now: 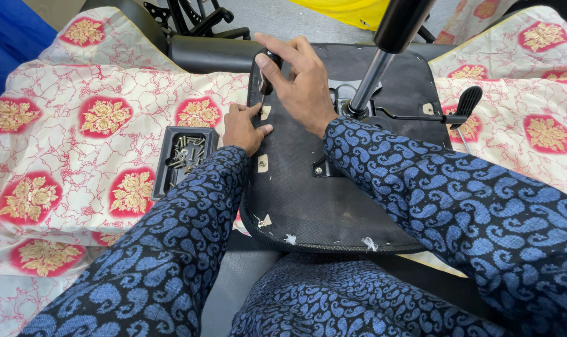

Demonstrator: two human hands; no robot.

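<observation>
gas-lift column [372, 78] and lever [464, 103] crowd right, seat underside [308, 200] open

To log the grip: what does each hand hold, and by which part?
Right hand grips a black-handled screwdriver by its handle. Left hand holds nothing; its fingertips press the black chair seat underside.

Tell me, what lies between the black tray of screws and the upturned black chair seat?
In the head view, the left hand and patterned sleeve lie between tray and seat, over floral cloth.

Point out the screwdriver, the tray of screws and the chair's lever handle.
screwdriver [270, 67]: head view, on its black handle in the right hand's fingers.
tray of screws [169, 138]: head view, on its dark left rim.
lever handle [468, 100]: head view, on the black paddle grip.
</observation>
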